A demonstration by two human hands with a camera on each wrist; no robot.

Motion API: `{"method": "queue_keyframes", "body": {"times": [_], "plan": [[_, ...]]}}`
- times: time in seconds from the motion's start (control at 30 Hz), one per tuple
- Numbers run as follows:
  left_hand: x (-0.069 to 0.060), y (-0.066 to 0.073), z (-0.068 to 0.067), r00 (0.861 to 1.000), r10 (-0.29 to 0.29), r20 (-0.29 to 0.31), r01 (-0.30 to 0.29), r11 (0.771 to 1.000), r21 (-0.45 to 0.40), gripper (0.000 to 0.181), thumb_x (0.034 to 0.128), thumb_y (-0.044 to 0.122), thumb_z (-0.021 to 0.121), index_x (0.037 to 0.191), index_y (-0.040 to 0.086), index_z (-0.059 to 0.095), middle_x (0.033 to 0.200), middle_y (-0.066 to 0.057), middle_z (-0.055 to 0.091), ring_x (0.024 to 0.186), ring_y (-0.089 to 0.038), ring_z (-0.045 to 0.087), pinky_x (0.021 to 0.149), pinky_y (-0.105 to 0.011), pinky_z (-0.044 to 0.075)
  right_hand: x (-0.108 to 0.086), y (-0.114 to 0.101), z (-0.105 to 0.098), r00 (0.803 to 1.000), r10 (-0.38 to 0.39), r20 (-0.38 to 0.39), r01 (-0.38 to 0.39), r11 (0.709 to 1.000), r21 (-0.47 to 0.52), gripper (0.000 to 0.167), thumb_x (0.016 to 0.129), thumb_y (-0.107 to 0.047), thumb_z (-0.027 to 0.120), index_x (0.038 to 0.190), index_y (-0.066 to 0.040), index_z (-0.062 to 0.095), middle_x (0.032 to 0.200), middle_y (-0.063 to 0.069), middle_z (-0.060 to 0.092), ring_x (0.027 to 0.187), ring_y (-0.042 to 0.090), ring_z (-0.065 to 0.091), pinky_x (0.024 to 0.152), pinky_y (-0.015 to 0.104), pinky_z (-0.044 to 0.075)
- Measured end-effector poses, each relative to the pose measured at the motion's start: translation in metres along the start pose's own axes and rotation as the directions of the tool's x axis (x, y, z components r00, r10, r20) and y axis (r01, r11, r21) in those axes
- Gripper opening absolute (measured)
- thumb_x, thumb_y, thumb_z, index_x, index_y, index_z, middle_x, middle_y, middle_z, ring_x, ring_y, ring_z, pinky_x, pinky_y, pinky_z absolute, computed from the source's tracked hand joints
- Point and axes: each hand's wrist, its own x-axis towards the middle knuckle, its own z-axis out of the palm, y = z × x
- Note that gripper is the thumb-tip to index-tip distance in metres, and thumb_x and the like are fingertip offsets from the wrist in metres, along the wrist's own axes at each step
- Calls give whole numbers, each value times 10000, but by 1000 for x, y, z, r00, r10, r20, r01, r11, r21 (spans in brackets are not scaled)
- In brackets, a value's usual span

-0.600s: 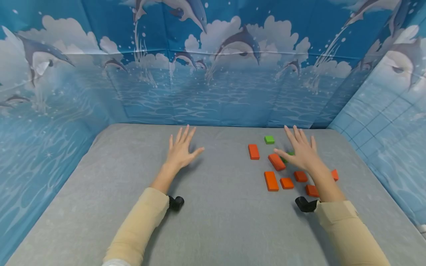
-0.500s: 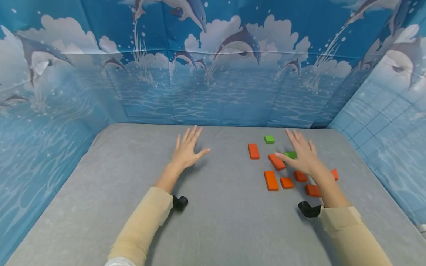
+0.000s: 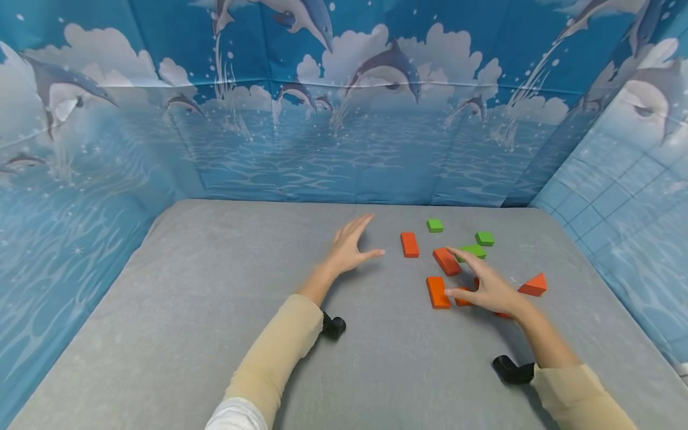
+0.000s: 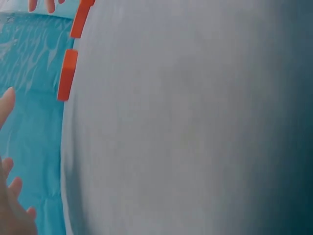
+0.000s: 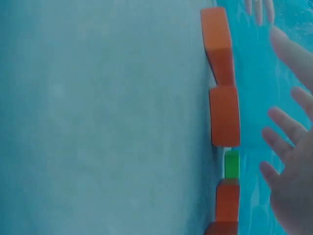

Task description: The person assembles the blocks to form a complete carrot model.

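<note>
Has just swung the left hand (image 3: 346,253) inward, near a red-orange rectangular block (image 3: 409,245) on the grey cloth-covered bench (image 3: 161,328); holds thumb wide of loosely straight fingers. Has also drawn the right hand (image 3: 491,289) back, over the group beside an orange rectangular block (image 3: 438,291), with thumb and fingers spread. Uncovers an orange-red triangular block (image 3: 534,286) and a small green square block (image 3: 485,239). Grips nothing and leaves the visible blocks in place, so apparently still short of handling them; cannot tell whether touching any with the right hand.
</note>
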Motion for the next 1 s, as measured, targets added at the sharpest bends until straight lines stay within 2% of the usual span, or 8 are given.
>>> {"method": "queue_keyframes", "body": {"times": [0.17, 0.37, 0.43, 0.53, 0.67, 0.83, 1.0], "plan": [[14, 9, 14, 997, 2, 72, -2, 1000, 3, 833, 806, 487, 642, 1467, 212, 217, 1504, 12, 222, 1374, -201, 188, 1097, -478, 132, -5, 3, 8, 1000, 3, 31, -4, 999, 34, 759, 761, -263, 753, 1387, -79, 366, 1366, 167, 385, 1194, 349, 350, 926, 622, 269], [29, 18, 27, 989, -14, 146, 10, 1000, 29, 826, 794, 506, 645, 1462, 242, 235, 1491, 32, 255, 1365, -183, 215, 1099, -440, 157, -9, 8, 17, 999, -41, 34, 40, 998, 38, 706, 743, -249, 769, 1338, -70, 435, 1326, 89, 463, 1179, 146, 384, 960, 390, 293], [32, 20, 31, 987, -26, 160, 21, 999, 30, 815, 794, 515, 640, 1458, 262, 241, 1488, 40, 262, 1361, -175, 225, 1097, -433, 168, -9, 9, 20, 998, -53, 33, 52, 998, 34, 693, 736, -251, 774, 1328, -92, 452, 1330, 63, 462, 1189, 62, 361, 962, 375, 289], [36, 21, 39, 986, -33, 166, 28, 999, 36, 799, 796, 523, 633, 1453, 269, 256, 1481, 31, 280, 1354, -176, 241, 1094, -433, 179, -10, 9, 25, 998, -60, 29, 58, 997, 49, 685, 719, -246, 786, 1313, -108, 474, 1324, 60, 459, 1183, 8, 330, 966, 465, 289], [39, 22, 47, 986, -45, 162, 35, 997, 64, 766, 805, 522, 622, 1443, 271, 280, 1471, 34, 300, 1346, -163, 254, 1095, -414, 182, -10, 10, 28, 998, -60, 25, 59, 997, 55, 668, 719, -243, 786, 1301, -113, 486, 1312, 77, 464, 1184, 66, 336, 931, 570, 286], [42, 25, 53, 985, -37, 170, 21, 995, 96, 706, 826, 513, 601, 1425, 261, 326, 1459, 36, 324, 1338, -154, 269, 1092, -391, 187, -10, 12, 29, 997, -75, 9, 75, 997, 21, 619, 721, -229, 786, 1262, -110, 511, 1276, 92, 489, 1159, 210, 374, 916, 576, 294], [42, 25, 58, 986, -33, 165, 12, 992, 126, 649, 850, 511, 566, 1415, 280, 345, 1447, 53, 343, 1321, -151, 290, 1081, -394, 181, -9, 12, 29, 996, -88, 0, 88, 996, -4, 580, 724, -220, 783, 1231, -100, 529, 1247, 102, 504, 1130, 229, 392, 905, 569, 307]]}}
